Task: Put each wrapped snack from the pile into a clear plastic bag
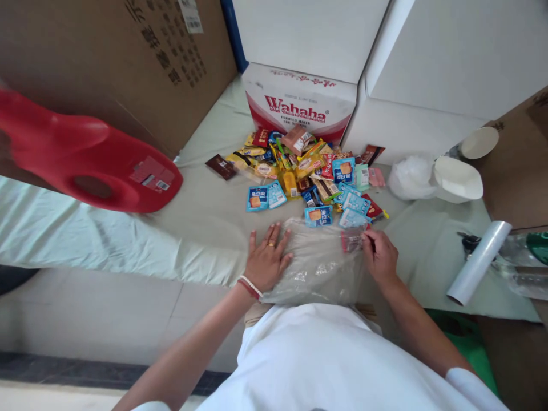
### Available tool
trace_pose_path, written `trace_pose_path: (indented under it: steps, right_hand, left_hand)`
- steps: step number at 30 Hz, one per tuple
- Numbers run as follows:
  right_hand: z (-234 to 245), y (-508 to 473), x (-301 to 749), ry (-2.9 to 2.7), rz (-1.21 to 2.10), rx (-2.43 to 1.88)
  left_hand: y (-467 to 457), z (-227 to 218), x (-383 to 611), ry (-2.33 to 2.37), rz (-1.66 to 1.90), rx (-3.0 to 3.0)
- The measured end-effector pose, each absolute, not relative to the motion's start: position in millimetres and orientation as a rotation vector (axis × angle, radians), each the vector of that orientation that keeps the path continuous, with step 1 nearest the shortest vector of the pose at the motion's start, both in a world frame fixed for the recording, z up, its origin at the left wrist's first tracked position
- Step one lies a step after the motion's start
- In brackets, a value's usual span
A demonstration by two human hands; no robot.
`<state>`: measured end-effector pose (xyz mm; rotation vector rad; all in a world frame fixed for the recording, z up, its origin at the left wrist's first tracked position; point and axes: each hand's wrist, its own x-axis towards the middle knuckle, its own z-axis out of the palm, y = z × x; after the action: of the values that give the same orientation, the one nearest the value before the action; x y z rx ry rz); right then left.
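A clear plastic bag [314, 260] lies flat at the table's front edge, close to my body. My left hand [266, 260] rests palm down on the bag's left side, its fingers spread. At the bag's right side, my right hand [379, 254] is closed in a pinch on the edge of a small dark snack packet [351, 241] with red edges. Whether that packet is in the bag or on top of it, I cannot tell. Beyond both hands is a loose pile of wrapped snacks [306, 165], with blue packets [318, 216] nearest the bag.
Behind the snacks stands a Wahaba-printed white carton [299, 105]. A large red jug [103, 160] is at left beside a brown box [115, 63]. To the right are a white scoop [458, 180], a crumpled white bag [411, 177] and a plastic film roll [479, 262].
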<state>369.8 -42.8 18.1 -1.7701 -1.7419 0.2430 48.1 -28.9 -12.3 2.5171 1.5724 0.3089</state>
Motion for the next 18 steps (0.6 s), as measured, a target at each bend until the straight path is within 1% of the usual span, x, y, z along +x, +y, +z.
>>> trace_pose_path:
  steps: [3, 6, 7, 9, 11, 13, 16, 18]
  right_hand:
    - [12.2, -41.6, 393.5, -1.751, 0.258, -1.849]
    - [12.9, -12.2, 412.1, -1.629, 0.171, -1.914]
    - [14.2, 1.8, 415.5, -1.65, 0.179, -1.91]
    - [16.0, 29.2, 417.0, -1.814, 0.242, -1.882]
    - [15.8, 48.9, 414.2, -2.01, 0.29, -1.879]
    - [14.4, 57.0, 412.3, -2.115, 0.349, -1.928]
    - [15.3, 57.0, 418.3, -2.163, 0.525, -1.971]
    - [19.6, 61.2, 425.9, -2.2, 0.63, -1.858]
  left_hand:
    - [-30.8, -18.1, 39.4, 1.715, 0.302, 2.43]
    - [-31.4, -9.9, 36.6, 1.884, 0.458, 2.385]
    - [-31.4, -5.4, 37.2, 1.892, 0.527, 2.403]
    - [-31.5, 2.6, 39.4, 1.737, 0.582, 2.508]
    - [-32.4, 5.5, 40.7, 1.481, 0.501, 2.609]
    - [-35.3, 2.2, 39.3, 1.349, 0.374, 2.638]
    - [-42.6, -8.1, 32.7, 1.382, 0.268, 2.634]
    - [-47.3, -12.9, 28.6, 1.399, 0.239, 2.634]
